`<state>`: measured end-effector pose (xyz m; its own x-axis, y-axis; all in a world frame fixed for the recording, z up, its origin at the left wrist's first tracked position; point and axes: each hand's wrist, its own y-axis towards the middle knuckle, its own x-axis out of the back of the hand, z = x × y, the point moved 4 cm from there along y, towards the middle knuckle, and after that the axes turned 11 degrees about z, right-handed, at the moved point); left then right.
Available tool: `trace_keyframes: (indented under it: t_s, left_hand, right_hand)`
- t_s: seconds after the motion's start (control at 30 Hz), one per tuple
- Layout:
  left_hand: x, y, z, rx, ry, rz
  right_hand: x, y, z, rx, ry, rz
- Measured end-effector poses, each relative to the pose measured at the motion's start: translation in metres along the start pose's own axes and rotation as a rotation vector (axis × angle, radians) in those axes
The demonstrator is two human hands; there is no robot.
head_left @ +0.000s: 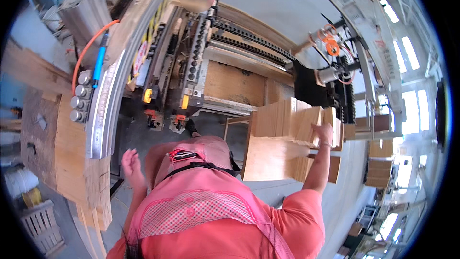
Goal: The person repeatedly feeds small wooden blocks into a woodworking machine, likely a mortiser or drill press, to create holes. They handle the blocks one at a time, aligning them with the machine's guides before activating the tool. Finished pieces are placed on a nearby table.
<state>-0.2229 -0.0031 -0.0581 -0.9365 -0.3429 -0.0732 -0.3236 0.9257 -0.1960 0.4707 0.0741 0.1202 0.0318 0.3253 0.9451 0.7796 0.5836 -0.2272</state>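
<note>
At my right side, a row of pale wooden boards (275,121) stands on a wooden stand with a smooth light top (268,156). My right hand (324,134) reaches out to the row's right end, its fingers bent over the upper edge of a wooden board (311,117). The undersides of those fingers are hidden. On the other side, my left hand (132,168) is raised beside my hip. It holds nothing, and its fingers are loosely apart.
Ahead stands a machine with chain rails (194,52) and yellow knobs (185,101). A metal-edged bench (101,129) lies left, with a blue air gun (100,62) and orange hose (79,67). Stacked timber (72,163) sits below it. More wood stacks (378,172) stand far right.
</note>
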Motion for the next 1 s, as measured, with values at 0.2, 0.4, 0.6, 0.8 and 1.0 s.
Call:
trace_keyframes:
  t_s: [0.2,0.4,0.6,0.8,1.0]
  left_hand:
    - [-0.04,0.02,-0.006,0.037,-0.016,0.082]
    - [-0.117,0.056,-0.027,0.054,-0.052,0.218]
    - [-0.193,0.097,-0.064,0.109,-0.039,0.19]
    - [-0.219,0.103,-0.077,0.241,0.009,0.012]
    - [-0.235,0.123,-0.08,0.281,-0.05,-0.039]
  right_hand:
    - [0.041,-0.004,0.041,0.124,-0.147,-0.138]
    - [0.073,-0.001,0.285,0.9,0.156,-0.19]
    - [0.097,0.01,0.549,1.396,0.12,-0.246]
    - [0.092,0.026,0.691,1.492,0.089,-0.267]
    - [0.079,0.036,0.723,1.492,-0.082,-0.126]
